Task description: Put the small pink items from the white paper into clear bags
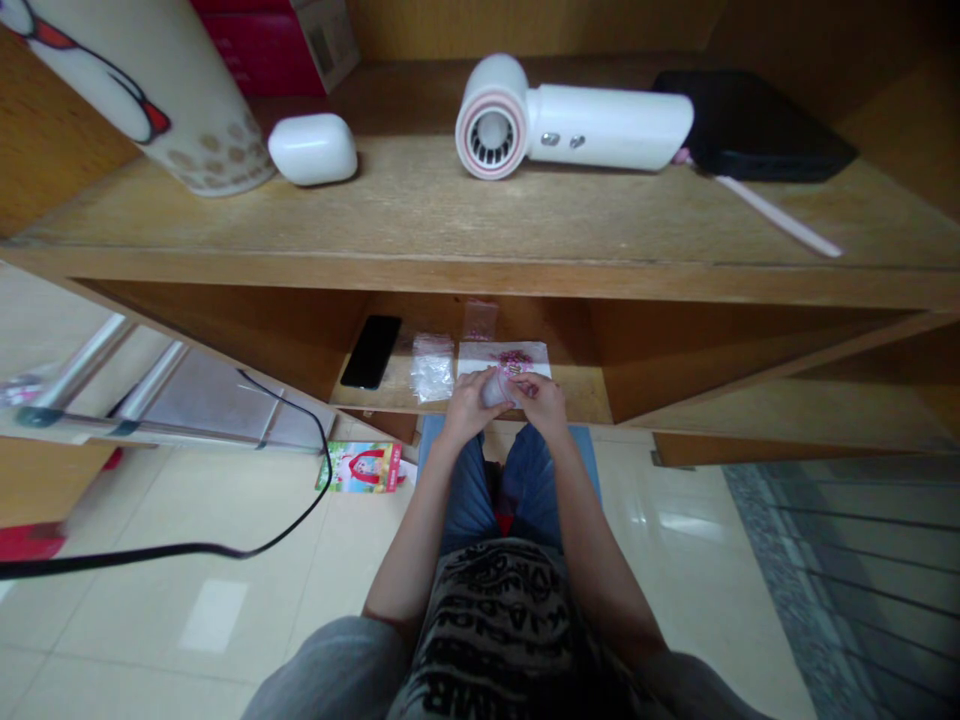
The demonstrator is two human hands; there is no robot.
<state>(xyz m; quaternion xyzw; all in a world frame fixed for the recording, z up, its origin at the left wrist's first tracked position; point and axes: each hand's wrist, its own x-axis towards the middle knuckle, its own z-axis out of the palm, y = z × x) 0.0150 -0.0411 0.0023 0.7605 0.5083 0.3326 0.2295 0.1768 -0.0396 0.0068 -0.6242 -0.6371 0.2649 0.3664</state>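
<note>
The left hand (469, 408) and right hand (540, 403) pinched a small clear bag (495, 389) between them, just above the white paper (478, 358)

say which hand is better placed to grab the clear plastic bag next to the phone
Left, probably. The left hand sits right beside the crumpled clear plastic bag, while the right hand is farther off, over the white sheet. Both hands hold a small clear packet, though, so the left would have to let go.

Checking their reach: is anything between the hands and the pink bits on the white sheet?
Nothing visible blocks them. The left hand and right hand hold a clear plastic packet at the near edge of the white sheet, just below the pink bits.
</note>
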